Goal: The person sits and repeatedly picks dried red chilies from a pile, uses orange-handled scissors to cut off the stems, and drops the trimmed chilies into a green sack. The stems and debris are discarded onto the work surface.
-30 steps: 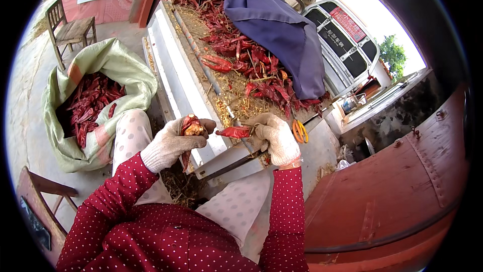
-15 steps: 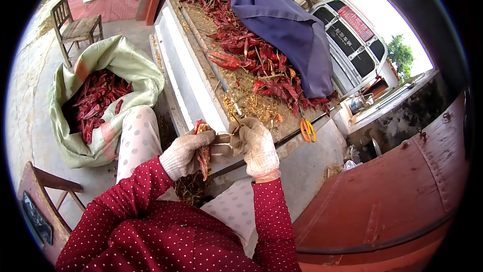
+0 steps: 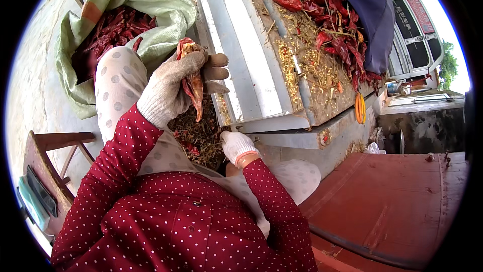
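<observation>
In a knitted work glove, my left hand (image 3: 167, 87) grips dried red chili peppers (image 3: 195, 93), with tips showing above and below the palm. Its darkened glove fingertips stick out to the right beside the metal edge. My right hand (image 3: 239, 147), also gloved, is low between my knees, at the edge of a heap of dry stems and scraps (image 3: 196, 133). Its fingers point down and away, mostly hidden, so whether they hold anything does not show. A pale green woven sack (image 3: 173, 10) full of dried chilies (image 3: 113, 33) stands open by my left knee.
Ahead, a metal-edged bed (image 3: 251, 46) carries more chilies (image 3: 342, 46), loose seeds and a dark blue cloth (image 3: 365, 10). Orange-handled scissors (image 3: 360, 108) hang at its right edge. A wooden chair (image 3: 50, 166) is at left, a red metal panel (image 3: 387, 201) at right.
My right hand has left the bed's edge and dropped toward the heap of stems. My left hand has moved up with the chilies, nearer the sack. The view has shifted downward.
</observation>
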A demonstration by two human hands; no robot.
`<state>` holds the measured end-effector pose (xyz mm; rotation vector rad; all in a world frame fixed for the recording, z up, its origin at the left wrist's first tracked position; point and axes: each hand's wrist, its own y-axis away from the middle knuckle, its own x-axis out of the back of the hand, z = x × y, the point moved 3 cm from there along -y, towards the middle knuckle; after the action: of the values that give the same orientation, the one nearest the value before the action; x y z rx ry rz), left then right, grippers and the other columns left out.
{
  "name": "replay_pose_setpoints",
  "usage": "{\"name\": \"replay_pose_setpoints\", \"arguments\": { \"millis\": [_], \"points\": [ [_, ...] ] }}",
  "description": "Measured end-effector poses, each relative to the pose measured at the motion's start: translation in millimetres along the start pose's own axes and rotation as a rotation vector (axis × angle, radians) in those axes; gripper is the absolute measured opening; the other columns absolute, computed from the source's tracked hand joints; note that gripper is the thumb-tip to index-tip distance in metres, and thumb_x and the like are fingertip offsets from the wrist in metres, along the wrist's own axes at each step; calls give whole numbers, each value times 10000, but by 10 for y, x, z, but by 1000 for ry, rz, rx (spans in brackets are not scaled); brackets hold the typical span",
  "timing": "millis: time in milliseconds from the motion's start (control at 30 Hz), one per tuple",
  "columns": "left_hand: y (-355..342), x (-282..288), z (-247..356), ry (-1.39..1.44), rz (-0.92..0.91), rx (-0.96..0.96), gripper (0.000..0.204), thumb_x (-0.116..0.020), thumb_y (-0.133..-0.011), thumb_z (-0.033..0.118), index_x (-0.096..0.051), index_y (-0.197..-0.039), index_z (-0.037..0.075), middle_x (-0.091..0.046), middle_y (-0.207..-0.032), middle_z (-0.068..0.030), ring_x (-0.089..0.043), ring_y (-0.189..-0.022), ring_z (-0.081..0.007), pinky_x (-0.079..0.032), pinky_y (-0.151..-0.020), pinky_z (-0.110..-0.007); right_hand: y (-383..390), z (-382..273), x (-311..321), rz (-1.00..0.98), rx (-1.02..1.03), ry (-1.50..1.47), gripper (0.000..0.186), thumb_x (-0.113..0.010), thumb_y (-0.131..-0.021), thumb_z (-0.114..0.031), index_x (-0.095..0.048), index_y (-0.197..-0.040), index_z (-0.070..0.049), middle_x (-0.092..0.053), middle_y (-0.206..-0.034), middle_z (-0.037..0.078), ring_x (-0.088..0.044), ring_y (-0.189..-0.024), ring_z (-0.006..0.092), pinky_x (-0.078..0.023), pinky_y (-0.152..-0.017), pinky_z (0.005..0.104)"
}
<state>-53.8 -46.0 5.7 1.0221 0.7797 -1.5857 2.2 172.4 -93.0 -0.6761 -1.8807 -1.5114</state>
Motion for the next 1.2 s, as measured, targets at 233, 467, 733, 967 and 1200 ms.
{"name": "replay_pose_setpoints", "arguments": {
  "millis": [233, 467, 733, 967, 1200],
  "points": [
    [75, 118, 77, -107, 124, 72, 285, -643, -976, 173, -524, -1186, 22, -635, -1157, -222, -695, -945, -341, -598, -830, -493, -680, 32, -921, -371, 185, 307, 357, -553, -918, -118, -643, -1263, -100, -588, -1346, 193, -643, -1162, 354, -559, -909, 451],
    [92, 172, 127, -48, 326, 134, 250, -631, -977, 138, -524, -1180, 40, -660, -1097, -202, -693, -907, -319, -587, -812, -474, -1039, -682, -1205, -434, 485, 428, 480, -668, -854, -101, -626, -1330, -143, -608, -1325, 163, -676, -1117, 326, -564, -866, 438],
    [31, 255, 62, 4, 421, 248, 215, -637, -953, 88, -570, -1145, 17, -698, -1053, -182, -708, -853, -288, -605, -739, -405, -1579, -494, -2042, -334, 169, 113, 543, -430, -1000, -184, -367, -1538, -164, -538, -1401, 179, -518, -1302, 331, -533, -946, 471],
    [-51, 197, -16, -51, 469, 261, 221, -635, -948, 78, -570, -1149, 12, -704, -1045, -175, -709, -850, -276, -606, -730, -390, -1369, -341, -1134, -301, 200, -107, 378, -624, -897, -159, -652, -1266, -82, -568, -1404, 207, -618, -1207, 336, -521, -983, 431],
    [-38, 284, -32, 26, 484, 245, 239, -659, -948, 119, -590, -1147, 6, -703, -990, -145, -702, -798, -265, -611, -681, -398, -674, -265, -423, 260, 434, -714, 447, -658, -830, -69, -616, -1274, -29, -522, -1410, 192, -525, -1303, 363, -434, -1092, 388]
  ]
}}
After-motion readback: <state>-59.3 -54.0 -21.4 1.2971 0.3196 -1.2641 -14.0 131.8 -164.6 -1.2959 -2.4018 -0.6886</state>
